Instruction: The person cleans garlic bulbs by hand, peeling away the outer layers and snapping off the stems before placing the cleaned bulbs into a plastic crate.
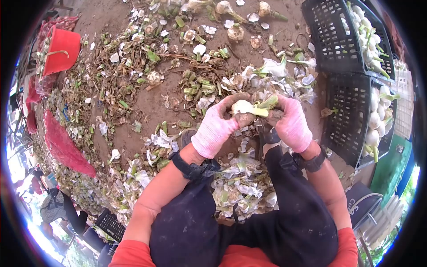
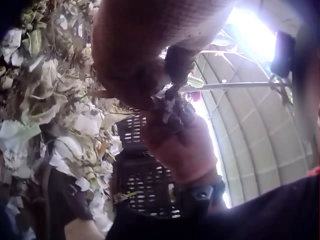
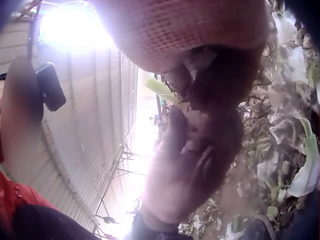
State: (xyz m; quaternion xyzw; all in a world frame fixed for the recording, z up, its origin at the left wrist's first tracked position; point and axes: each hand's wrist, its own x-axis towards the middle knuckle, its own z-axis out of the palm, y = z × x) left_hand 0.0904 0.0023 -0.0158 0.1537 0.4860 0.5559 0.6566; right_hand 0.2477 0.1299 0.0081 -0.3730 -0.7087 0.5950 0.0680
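Note:
A garlic bulb (image 1: 242,107) with a short pale green stem (image 1: 259,112) is between both hands, above the person's lap. My left hand (image 1: 216,127), in a pink glove with dirty fingertips, grips the bulb with thumb below and fingers above. My right hand (image 1: 292,124), gloved the same way, pinches the loose leafy husk (image 1: 268,102) at the stem end. In the left wrist view the left hand (image 2: 135,47) fills the top and the right hand (image 2: 182,150) meets it below. The stem's green end (image 3: 159,89) pokes out between the hands in the right wrist view.
Two black crates (image 1: 344,120) of trimmed garlic bulbs (image 1: 377,116) stand at the right. Husks and cut stems (image 1: 240,178) litter the dirt floor, also between the legs. Several untrimmed bulbs (image 1: 235,33) lie ahead. A red bucket (image 1: 61,51) and red netting (image 1: 66,147) are at the left.

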